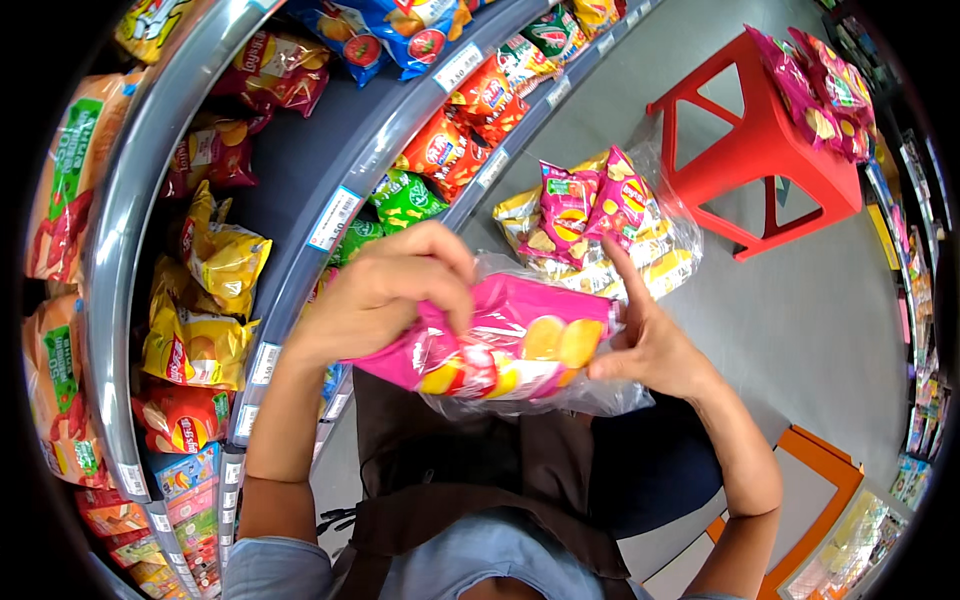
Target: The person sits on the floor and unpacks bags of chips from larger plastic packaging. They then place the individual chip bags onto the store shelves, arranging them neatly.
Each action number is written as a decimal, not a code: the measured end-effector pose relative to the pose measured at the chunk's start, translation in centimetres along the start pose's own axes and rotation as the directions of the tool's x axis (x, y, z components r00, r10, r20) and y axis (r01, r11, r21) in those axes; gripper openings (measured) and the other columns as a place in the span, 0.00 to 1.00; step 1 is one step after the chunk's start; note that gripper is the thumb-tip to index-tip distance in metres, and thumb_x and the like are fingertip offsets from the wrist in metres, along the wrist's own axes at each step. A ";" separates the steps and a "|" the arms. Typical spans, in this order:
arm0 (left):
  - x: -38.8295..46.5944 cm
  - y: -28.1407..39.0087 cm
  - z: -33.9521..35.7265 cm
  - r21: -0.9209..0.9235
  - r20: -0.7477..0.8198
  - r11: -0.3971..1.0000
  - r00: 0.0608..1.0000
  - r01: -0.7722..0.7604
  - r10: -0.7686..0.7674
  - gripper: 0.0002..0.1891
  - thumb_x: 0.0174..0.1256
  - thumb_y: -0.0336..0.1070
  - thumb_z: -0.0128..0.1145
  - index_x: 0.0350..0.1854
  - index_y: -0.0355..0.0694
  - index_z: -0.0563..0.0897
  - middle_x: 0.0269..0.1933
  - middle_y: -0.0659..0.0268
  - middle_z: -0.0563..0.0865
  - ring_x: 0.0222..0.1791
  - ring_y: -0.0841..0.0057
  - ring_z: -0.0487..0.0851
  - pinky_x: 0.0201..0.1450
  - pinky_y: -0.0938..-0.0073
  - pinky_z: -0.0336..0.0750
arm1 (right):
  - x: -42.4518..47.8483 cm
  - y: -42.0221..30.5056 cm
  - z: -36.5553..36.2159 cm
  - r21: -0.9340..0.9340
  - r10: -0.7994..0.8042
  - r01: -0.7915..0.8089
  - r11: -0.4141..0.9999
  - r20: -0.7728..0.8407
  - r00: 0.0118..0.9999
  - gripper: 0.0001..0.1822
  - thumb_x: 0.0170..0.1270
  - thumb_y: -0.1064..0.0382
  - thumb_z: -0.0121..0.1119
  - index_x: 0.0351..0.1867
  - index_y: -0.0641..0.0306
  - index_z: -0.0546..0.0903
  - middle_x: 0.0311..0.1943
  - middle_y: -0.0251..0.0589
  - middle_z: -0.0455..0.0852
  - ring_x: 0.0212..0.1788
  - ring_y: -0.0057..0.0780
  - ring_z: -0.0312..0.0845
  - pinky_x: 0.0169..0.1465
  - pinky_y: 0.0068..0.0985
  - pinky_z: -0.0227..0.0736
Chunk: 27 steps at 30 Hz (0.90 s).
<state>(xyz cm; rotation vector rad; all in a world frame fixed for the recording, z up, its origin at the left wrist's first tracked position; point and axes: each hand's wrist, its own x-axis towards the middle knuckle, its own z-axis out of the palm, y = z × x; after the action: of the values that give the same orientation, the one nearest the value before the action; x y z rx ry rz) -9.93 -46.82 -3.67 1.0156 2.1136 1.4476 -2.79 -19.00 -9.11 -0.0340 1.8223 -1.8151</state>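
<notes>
A magenta Lay's chip bag (517,337) lies across the middle, with clear plastic wrap around and under it. My left hand (405,289) has its fingers curled over the bag's left end. At the bag's right end is my right hand (652,345), index finger stretched out and thumb apart, near the bag's edge; whether it touches the bag is unclear. Beyond the hands, a clear plastic sack (675,255) of yellow chip bags rests on the floor, with small magenta chip bags (570,214) on top.
Curved store shelves (315,150) on the left carry yellow chip bags (202,345), red snack packets (450,150) and price tags. A red plastic stool (795,165) at the upper right holds magenta bags (817,97). More shelving lines the right rim; an orange-edged panel (810,480) stands lower right.
</notes>
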 end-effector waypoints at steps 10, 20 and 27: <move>-1.2 -4.6 8.5 -0.879 -0.416 0.381 0.852 -0.286 -0.319 0.31 0.64 0.53 0.51 0.65 0.44 0.60 0.56 0.64 0.74 0.53 0.74 0.75 0.55 0.68 0.71 | 1.4 0.9 0.9 0.550 0.236 -0.135 0.824 -0.117 0.965 0.44 0.47 0.66 0.74 0.64 0.59 0.58 0.57 0.37 0.71 0.57 0.26 0.68 0.62 0.28 0.65; -0.7 -5.3 -4.2 -0.663 -0.746 0.652 0.389 -0.366 -0.540 0.16 0.65 0.36 0.56 0.53 0.36 0.74 0.48 0.63 0.81 0.46 0.75 0.82 0.51 0.71 0.77 | 0.8 -0.2 1.6 0.210 0.102 -0.115 0.971 0.070 0.992 0.44 0.54 0.82 0.59 0.70 0.55 0.51 0.49 0.42 0.78 0.44 0.17 0.76 0.39 0.13 0.71; -5.6 -16.0 -18.9 -0.343 -0.935 0.937 -0.069 -0.062 -0.347 0.30 0.58 0.32 0.63 0.62 0.37 0.65 0.57 0.61 0.76 0.56 0.70 0.74 0.60 0.69 0.69 | 1.0 -0.8 1.7 0.154 0.091 -0.110 0.982 0.123 0.988 0.40 0.56 0.82 0.58 0.69 0.57 0.56 0.50 0.44 0.78 0.46 0.18 0.75 0.42 0.13 0.71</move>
<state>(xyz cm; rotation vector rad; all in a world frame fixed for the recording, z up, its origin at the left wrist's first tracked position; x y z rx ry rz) -24.29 -66.32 -11.33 -0.9477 2.4084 2.7449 -3.22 -21.02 -8.62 0.0137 1.5663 -1.8436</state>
